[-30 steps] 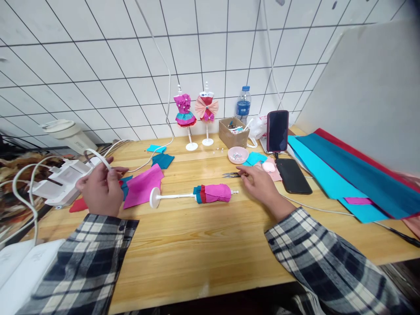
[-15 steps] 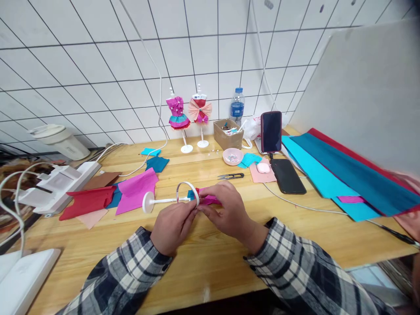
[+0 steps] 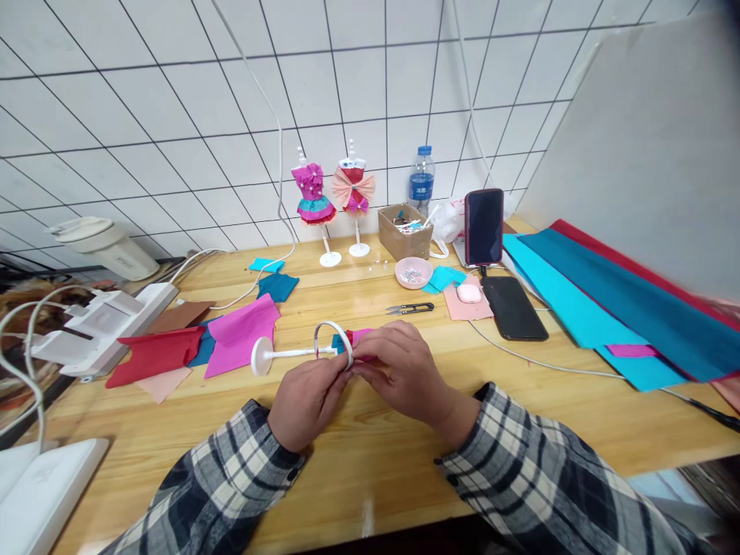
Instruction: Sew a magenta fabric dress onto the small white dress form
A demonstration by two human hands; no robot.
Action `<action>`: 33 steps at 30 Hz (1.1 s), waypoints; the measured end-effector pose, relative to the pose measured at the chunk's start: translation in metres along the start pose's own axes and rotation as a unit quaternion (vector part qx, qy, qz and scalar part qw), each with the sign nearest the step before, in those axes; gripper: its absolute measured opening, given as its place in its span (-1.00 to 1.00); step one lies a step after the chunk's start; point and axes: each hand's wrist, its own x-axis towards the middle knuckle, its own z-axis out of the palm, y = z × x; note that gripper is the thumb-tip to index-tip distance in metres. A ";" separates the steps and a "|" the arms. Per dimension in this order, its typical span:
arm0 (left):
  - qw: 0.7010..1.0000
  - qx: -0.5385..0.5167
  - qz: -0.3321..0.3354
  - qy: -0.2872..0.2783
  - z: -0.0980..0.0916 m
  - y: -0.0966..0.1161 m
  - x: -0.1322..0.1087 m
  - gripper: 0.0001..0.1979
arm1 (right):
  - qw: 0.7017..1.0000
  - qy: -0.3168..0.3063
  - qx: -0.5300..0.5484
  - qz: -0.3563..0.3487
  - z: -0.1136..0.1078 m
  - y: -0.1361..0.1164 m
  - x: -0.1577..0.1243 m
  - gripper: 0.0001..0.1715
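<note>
Tape (image 3: 348,345): brought to the mannequin (image 3: 294,353) since a second ago
Left hand (image 3: 305,405): gripping tape
Right hand (image 3: 405,375): pinching at tape's edge
Snips (image 3: 417,307): lying beyond mannequin

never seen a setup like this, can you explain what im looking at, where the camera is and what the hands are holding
There is no machine here: one person works with bare hands. The camera is worn on the head, looking forward and down at a wooden table.

The left hand holds a white ring upright. The right hand has its fingertips at the ring's edge; its exact grip is hidden. Behind them a small dress stand lies on its side.

Around them lie a magenta sheet, a red sheet and small snips. Farther back are a pink bowl and a cardboard box.
</note>
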 end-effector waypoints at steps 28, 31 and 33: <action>0.998 -0.059 -0.008 -0.014 -0.006 0.010 -0.001 -0.84 | 0.997 -0.001 0.079 -0.006 -0.002 -0.002 -0.003 -0.74; 0.998 -0.057 -0.006 -0.019 -0.005 0.009 -0.001 -0.83 | 0.998 -0.006 0.063 -0.013 -0.001 -0.001 -0.003 -0.74; 0.999 -0.048 -0.003 -0.017 -0.005 0.008 -0.001 -0.83 | 0.999 -0.009 0.051 -0.016 0.000 -0.001 -0.003 -0.76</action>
